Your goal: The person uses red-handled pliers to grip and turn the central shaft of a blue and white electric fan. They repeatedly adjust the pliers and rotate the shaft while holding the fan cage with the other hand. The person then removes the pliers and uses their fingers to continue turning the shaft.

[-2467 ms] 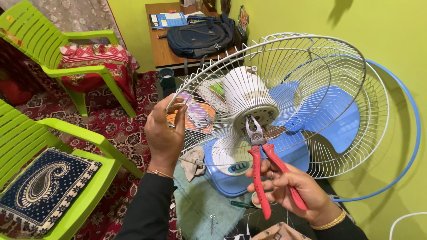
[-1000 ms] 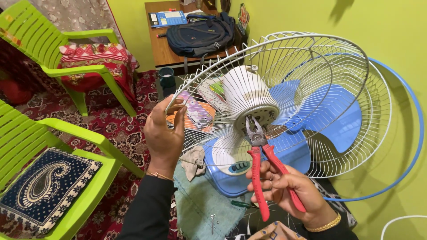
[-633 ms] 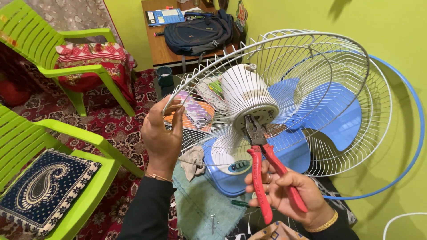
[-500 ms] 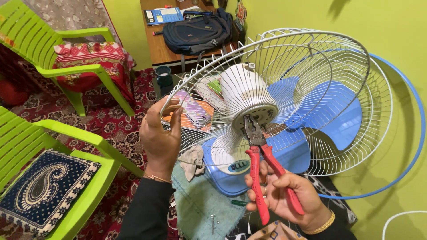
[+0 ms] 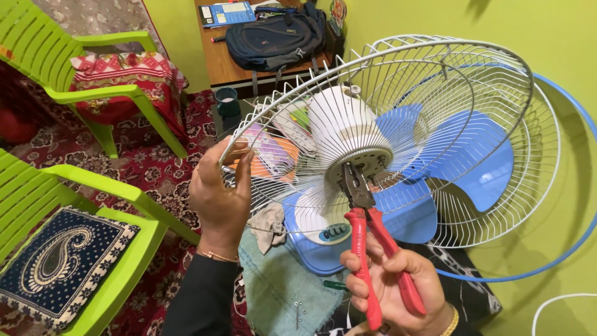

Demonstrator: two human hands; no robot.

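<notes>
Nearest, right hand is clenched on red-handled pliers, nose set against the motor hub at the centre of the white wire fan guard, so the tool bites the fastener there. Left hand pinches the guard rim, bracing it steady. Blue blades sit behind the wires. Farther back: green plastic chair, dark backpack on the wooden counter.
</notes>
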